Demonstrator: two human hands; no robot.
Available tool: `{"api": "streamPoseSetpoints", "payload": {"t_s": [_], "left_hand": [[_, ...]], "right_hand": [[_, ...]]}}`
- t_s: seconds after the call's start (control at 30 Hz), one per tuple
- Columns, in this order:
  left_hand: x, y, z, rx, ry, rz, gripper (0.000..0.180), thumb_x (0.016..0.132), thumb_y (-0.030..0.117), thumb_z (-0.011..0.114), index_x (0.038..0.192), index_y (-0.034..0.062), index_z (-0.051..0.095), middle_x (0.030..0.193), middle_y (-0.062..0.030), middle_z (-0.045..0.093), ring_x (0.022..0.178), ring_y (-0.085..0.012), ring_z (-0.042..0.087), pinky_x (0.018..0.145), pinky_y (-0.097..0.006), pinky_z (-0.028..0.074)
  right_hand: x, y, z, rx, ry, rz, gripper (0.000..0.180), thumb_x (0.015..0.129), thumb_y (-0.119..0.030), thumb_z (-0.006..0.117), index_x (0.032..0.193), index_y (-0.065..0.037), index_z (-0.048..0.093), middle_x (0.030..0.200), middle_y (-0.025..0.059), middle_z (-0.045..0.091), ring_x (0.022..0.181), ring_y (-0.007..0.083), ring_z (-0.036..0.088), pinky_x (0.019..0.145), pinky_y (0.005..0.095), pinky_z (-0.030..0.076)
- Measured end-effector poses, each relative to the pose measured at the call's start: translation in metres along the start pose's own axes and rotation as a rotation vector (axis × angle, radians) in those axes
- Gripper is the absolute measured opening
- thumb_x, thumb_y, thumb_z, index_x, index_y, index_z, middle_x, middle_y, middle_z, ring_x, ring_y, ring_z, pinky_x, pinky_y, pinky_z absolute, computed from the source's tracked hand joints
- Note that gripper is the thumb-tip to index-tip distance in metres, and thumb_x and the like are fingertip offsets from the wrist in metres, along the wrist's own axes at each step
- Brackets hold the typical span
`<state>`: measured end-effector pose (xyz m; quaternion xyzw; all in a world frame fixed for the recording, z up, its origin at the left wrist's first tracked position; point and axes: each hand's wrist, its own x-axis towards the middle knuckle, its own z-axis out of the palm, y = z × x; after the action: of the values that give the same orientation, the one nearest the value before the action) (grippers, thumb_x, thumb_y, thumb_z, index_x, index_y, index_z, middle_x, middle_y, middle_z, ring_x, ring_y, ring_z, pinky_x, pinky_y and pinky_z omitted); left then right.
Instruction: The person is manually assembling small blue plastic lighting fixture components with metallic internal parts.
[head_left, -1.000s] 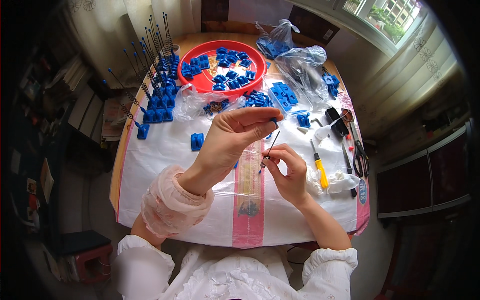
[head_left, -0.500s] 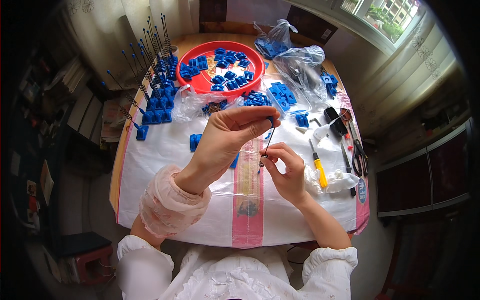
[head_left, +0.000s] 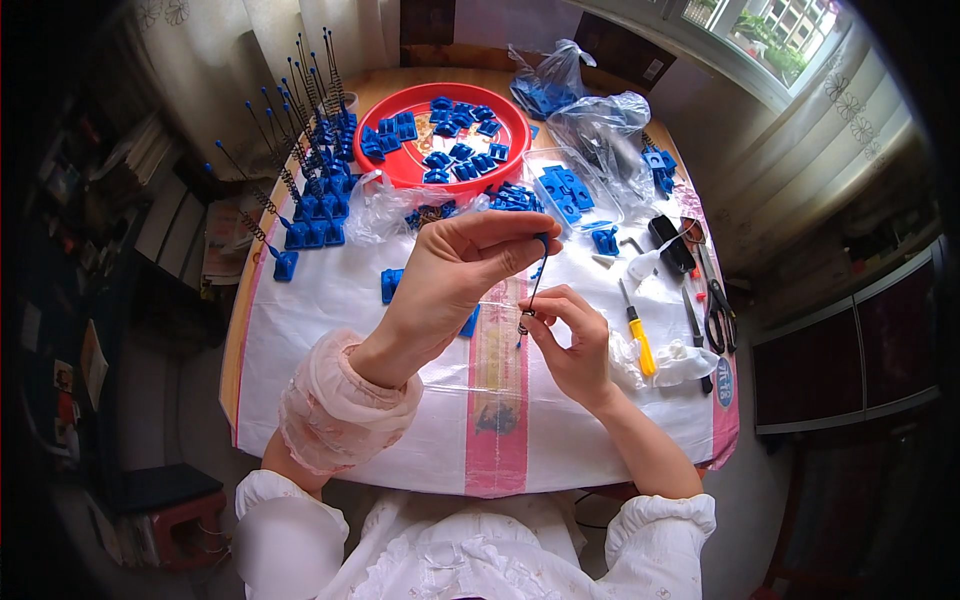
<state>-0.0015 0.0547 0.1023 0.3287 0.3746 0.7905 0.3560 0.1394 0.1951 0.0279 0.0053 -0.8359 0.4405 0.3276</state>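
Observation:
My left hand point(head_left: 440, 285) is raised over the table and pinches the blue upper end of a thin dark rod point(head_left: 539, 278) between thumb and fingertips. Lower on the rod, my right hand point(head_left: 572, 345) closes thumb and fingers on a small dark coil spring point(head_left: 525, 320) that sits around it. A tiny blue tip point(head_left: 519, 345) shows below the spring. Next to my left hand lies a blue plastic block point(head_left: 391, 285), and another blue piece point(head_left: 470, 322) is partly hidden behind that hand.
A red round tray point(head_left: 520, 135) holds several blue parts. On the left stand several blue bases point(head_left: 315, 232) with upright springs and rods. A yellow-handled screwdriver point(head_left: 639, 340), black scissors point(head_left: 718, 315) and a clear plastic box point(head_left: 600, 190) lie on the right.

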Motion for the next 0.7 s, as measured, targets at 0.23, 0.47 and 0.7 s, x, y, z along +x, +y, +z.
{"api": "streamPoseSetpoints", "payload": {"t_s": [0.23,0.47,0.7], "left_hand": [[0.0006,0.0016,0.0026,0.092,0.007,0.062,0.028,0.095,-0.006,0.068,0.122,0.0011,0.073,0.119,-0.0141,0.075,0.112,-0.0208,0.071,0.101,-0.033,0.056],[0.0017,0.0036,0.0017,0.141,0.029,0.079,0.028,0.094,-0.007,0.068,0.121,0.0016,0.074,0.119,-0.0137,0.075,0.111,-0.0208,0.072,0.101,-0.033,0.056],[0.0015,0.003,0.0015,0.161,0.025,0.085,0.028,0.093,-0.007,0.069,0.119,0.0016,0.074,0.117,-0.0133,0.076,0.11,-0.0197,0.072,0.1,-0.032,0.056]], "right_hand": [[0.0006,-0.0001,-0.0002,-0.006,-0.009,-0.005,0.022,0.084,0.006,0.077,0.105,-0.001,0.072,0.097,0.0087,0.07,0.082,0.0178,0.07,0.067,0.0289,0.053],[0.0008,-0.0005,0.0011,0.007,-0.001,-0.014,0.021,0.084,0.006,0.077,0.104,0.0,0.071,0.096,0.0093,0.07,0.079,0.0178,0.07,0.067,0.0287,0.053],[0.0007,-0.0014,0.0017,0.014,-0.003,-0.009,0.02,0.085,0.006,0.076,0.103,0.0,0.072,0.095,0.0099,0.07,0.08,0.0183,0.071,0.068,0.0295,0.056]]}}
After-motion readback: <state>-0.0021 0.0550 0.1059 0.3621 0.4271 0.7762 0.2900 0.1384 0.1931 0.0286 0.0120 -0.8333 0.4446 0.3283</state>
